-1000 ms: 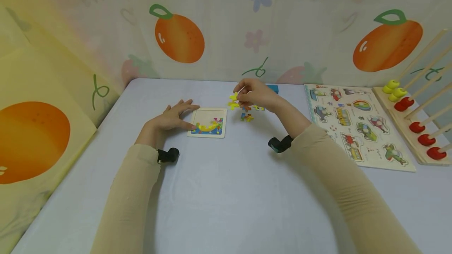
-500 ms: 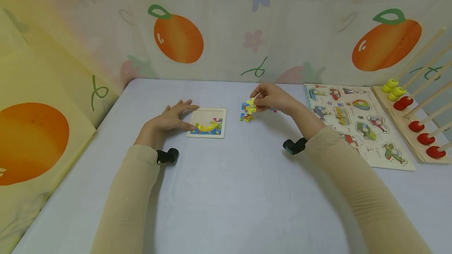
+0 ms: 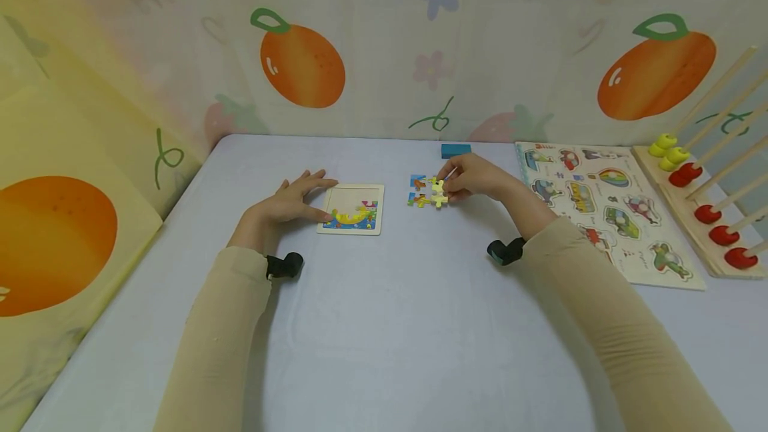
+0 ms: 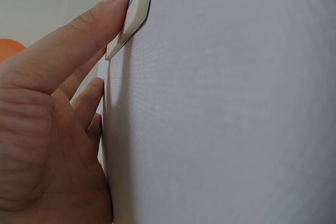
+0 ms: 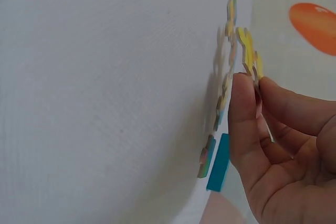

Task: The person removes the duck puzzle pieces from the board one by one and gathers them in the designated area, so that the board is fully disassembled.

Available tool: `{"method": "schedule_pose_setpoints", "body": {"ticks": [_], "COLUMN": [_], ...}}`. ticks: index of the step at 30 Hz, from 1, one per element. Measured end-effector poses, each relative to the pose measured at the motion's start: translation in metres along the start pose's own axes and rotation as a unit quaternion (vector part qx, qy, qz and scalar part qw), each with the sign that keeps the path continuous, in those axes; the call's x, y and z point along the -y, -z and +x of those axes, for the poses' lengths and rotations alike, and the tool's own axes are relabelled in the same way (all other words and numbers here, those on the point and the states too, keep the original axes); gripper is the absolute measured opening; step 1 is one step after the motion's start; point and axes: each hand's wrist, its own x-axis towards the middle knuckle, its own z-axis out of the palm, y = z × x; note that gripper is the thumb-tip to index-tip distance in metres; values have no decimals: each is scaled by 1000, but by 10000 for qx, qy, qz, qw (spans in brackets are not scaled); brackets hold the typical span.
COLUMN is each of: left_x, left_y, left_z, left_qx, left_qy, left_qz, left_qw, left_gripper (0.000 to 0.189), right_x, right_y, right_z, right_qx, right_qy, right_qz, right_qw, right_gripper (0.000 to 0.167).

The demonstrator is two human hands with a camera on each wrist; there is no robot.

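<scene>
My right hand (image 3: 474,176) pinches a yellow jigsaw piece (image 3: 439,199) between thumb and fingertips. In the right wrist view that piece (image 5: 246,48) is raised off the cloth, with several loose jigsaw pieces (image 5: 231,17) lying close by. From the head, those colourful loose pieces (image 3: 418,183) lie just left of the held one. My left hand (image 3: 291,200) rests at the left side of a square puzzle tray (image 3: 354,193), fingers spread. Its thumb (image 4: 89,32) presses on the tray's frame (image 4: 139,17). Assembled pieces (image 3: 354,217) fill the tray's lower part, and bare wood shows above them.
A blue block (image 3: 456,151) lies behind the loose pieces. On the right are a large picture puzzle board (image 3: 573,222) and a wooden bead rack (image 3: 699,219) with upright pegs. A fruit-printed curtain (image 3: 384,32) hangs behind the table.
My right hand has moved right and toward me with the yellow jigsaw piece, passing over the loose pieces to their right side. The blue block shows fully again. My left hand has stayed put.
</scene>
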Motion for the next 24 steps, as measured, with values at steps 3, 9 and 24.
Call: {"method": "schedule_pose_setpoints", "body": {"ticks": [3,9,24], "left_x": [0,1,2], "left_y": [0,-1,0], "left_z": [0,0,1], "left_qx": [2,-1,-4], "left_qy": [3,-1,-43], "left_qz": [-17,-26,-57], "left_qw": [10000,10000,10000], "left_gripper": [75,76,75], "right_x": [-2,-3,-2], "right_y": [0,-2,-7], "right_z": [1,2,6], "right_qx": [53,68,-316], "right_qy": [-57,-224,-435], "right_qz": [-59,-170,-704], "right_qw": [10000,9996,9961], "right_gripper": [30,28,25]}}
